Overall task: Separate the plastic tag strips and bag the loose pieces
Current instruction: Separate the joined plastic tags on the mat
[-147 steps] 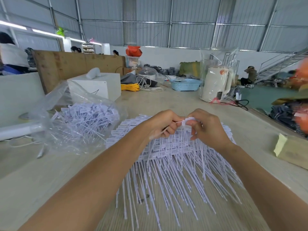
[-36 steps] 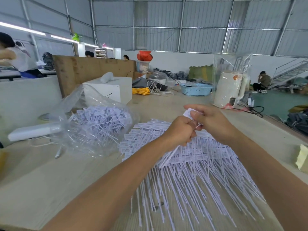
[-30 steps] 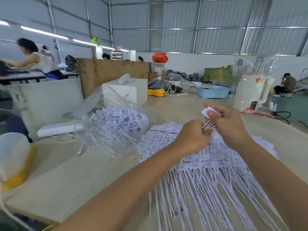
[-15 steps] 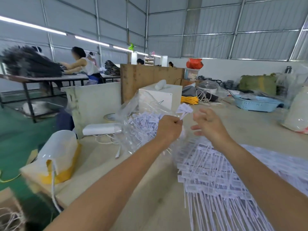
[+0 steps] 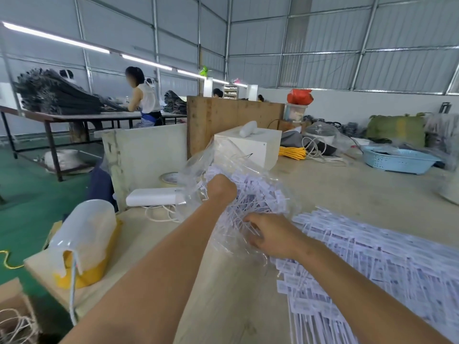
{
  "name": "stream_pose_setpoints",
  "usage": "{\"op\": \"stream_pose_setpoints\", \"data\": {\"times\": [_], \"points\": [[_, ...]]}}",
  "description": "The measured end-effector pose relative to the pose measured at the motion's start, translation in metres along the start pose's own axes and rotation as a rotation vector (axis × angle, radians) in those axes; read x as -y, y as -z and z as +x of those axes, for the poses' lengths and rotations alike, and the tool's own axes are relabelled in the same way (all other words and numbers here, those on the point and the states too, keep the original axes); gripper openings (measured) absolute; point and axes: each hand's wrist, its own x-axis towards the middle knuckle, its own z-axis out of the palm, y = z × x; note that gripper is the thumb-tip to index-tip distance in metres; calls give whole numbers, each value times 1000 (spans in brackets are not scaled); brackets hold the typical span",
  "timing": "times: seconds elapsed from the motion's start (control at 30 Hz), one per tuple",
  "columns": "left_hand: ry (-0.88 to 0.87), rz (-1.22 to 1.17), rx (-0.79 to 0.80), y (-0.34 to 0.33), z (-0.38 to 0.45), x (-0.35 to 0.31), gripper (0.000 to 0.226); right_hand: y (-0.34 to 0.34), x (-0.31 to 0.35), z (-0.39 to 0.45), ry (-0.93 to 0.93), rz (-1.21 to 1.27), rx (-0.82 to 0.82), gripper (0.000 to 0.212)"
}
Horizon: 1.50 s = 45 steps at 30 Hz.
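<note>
A clear plastic bag [image 5: 196,167] lies on the wooden table [image 5: 347,184], holding several loose white tags [image 5: 260,192]. My left hand [image 5: 221,188] is inside the bag's mouth with its fingers curled around a few loose tags; the fingertips are hidden. My right hand [image 5: 270,234] grips the bag's near edge, just below the left hand. A big pile of joined tag strips [image 5: 385,256] spreads over the table to the right of my right forearm.
A white box [image 5: 248,147] stands behind the bag. A tape roll [image 5: 170,177] and a white roll [image 5: 151,199] lie to its left. A translucent cover over something yellow [image 5: 84,242] sits at the table's left edge. A blue basket [image 5: 397,161] is at the far right, and a person [image 5: 145,100] works at another table.
My left hand carried the pulled-off tags left and pushed into the bag. My right hand let go of the strip and took hold of the bag's edge. My view swung left.
</note>
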Motion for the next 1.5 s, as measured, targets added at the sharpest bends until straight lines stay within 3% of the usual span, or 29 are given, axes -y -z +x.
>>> {"op": "stream_pose_setpoints", "data": {"times": [0.1, 0.23, 0.3, 0.47, 0.53, 0.63, 0.8, 0.93, 1.03, 1.17, 1.23, 1.4, 1.5], "points": [[-30, 316, 16, -7, -1, 9, 27, 1, -2, -4, 16, -28, -27, 42], [1, 694, 14, -7, 1, 23, 37, 2, -3, -9, 35, -44, -26, 13], [-1, 766, 25, -6, 2, 24, 41, 2, -1, -11, 27, -44, 5, 13], [-22, 742, 25, -7, -10, 7, 42, 5, 2, -17, -2, 43, 34, 9], [-102, 763, 10, -9, -20, -10, 38, 10, 3, -24, -26, 110, 53, 29], [-277, 739, -43, -16, -41, -47, 34, 22, -2, -39, -63, 190, 10, 47], [-660, 614, -82, -47, -97, -101, 31, 46, -38, -87, -147, 201, -92, 43], [-988, 434, 176, -79, -135, -121, 15, 63, -77, -148, -234, 87, -187, 25], [-1141, 391, 387, -111, -152, -127, 21, 73, -109, -200, -354, 55, -338, 25], [-1187, 485, 442, -143, -162, -132, 26, 82, -153, -265, -642, 42, -516, 23], [-1174, 533, 423, -150, -162, -136, 26, 81, -170, -288, -745, 31, -520, 23], [-1124, 598, 448, -146, -159, -147, 30, 72, -186, -305, -764, 54, -538, 23], [-1138, 505, 476, -140, -160, -152, 32, 74, -187, -306, -746, 80, -511, 21]]}}
